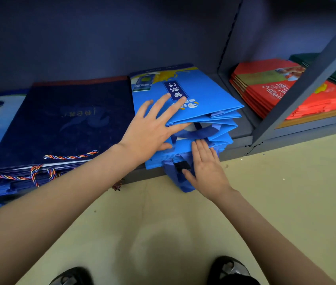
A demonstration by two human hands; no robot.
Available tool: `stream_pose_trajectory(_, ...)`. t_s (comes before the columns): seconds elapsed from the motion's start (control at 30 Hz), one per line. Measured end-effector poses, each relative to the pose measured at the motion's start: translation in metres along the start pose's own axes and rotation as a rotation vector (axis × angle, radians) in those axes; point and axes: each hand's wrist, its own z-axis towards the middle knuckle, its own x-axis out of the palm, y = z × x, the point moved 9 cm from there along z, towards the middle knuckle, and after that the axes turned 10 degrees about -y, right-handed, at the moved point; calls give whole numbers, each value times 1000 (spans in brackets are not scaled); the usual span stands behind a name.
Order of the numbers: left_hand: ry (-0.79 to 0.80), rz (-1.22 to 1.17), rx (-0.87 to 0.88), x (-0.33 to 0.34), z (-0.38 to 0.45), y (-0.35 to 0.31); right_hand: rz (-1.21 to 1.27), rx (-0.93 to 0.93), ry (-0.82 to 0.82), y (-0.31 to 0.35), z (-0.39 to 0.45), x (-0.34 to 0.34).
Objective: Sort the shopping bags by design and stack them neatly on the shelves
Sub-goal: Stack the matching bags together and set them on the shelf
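Under the left hand's fingers, the bright blue paper bags look smooth and slightly glossy; beside the right hand's fingers, flat blue woven-cloth handles hang matt.

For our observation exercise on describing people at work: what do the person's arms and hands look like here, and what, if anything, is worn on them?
Both arms are bare as far up as the view shows, with no sleeves visible. The left hand and right hand carry no gloves, and no rings, watch or bracelet are visible. The nails look short and unpainted. No markings show on either forearm.

Bright blue shopping bags lie flat, stacked unevenly on the shelf.
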Motion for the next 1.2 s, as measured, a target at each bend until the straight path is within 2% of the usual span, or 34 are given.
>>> stream_pose_trajectory(0.07, 9, 7, 5, 2, -1, -2, 66, -13, 21, 6, 1, -6)
stream_pose_trajectory(0.1, 13, 12, 3, 3, -1, -3, 122, -13, -30, 9, -2, -16)
stream_pose_trajectory(0.2, 25, 6, -11, 3, -1, 0, 312, 86, -385, -9, -16, -62)
stream_pose_trajectory(0.27, 41, -1, -10, 3, -1, -1, 417, 170, -522, -31, -21, -78)
stream_pose_trajectory(0.33, 54, -2, -8, 4, -2, -2, 389, 198, -509, -41, -15, -78)
stream_pose_trajectory(0.47, 59, -1, -6, 4, -2, -2, 134, 136, -317, -34, 0, -52)
stream_pose_trajectory(0.6, 63, 18, 12, 9, -6, -7, 66, 144, -190, -36, 6, -41)
stream_pose_trajectory(0.67, 69, -5, 11, 14, -11, -13, 113, 150, -132, -33, 8, -35)
stream_pose_trajectory(0.77, 108, -32, 15, 25, -21, -27, 396, 142, -75, -25, 3, -29)
stream_pose_trajectory(0.83, 162, -54, 28, 35, -27, -36, 436, 123, -148, -27, -6, -37)
stream_pose_trajectory(0.93, 209, -91, 22, 37, -29, -36, 386, 125, -446, -46, -16, -74)
stream_pose_trajectory(1.0, 228, -98, 20, 32, -25, -35, 325, 77, -580, -59, -11, -93)
stream_pose_trajectory(1.1, 386, -133, 78, 42, -32, -43, 149, -51, -547, -62, 10, -91)
stream_pose_trajectory(1.2, 423, -153, 73, 39, -30, -43, 30, -167, -490, -53, 27, -82)
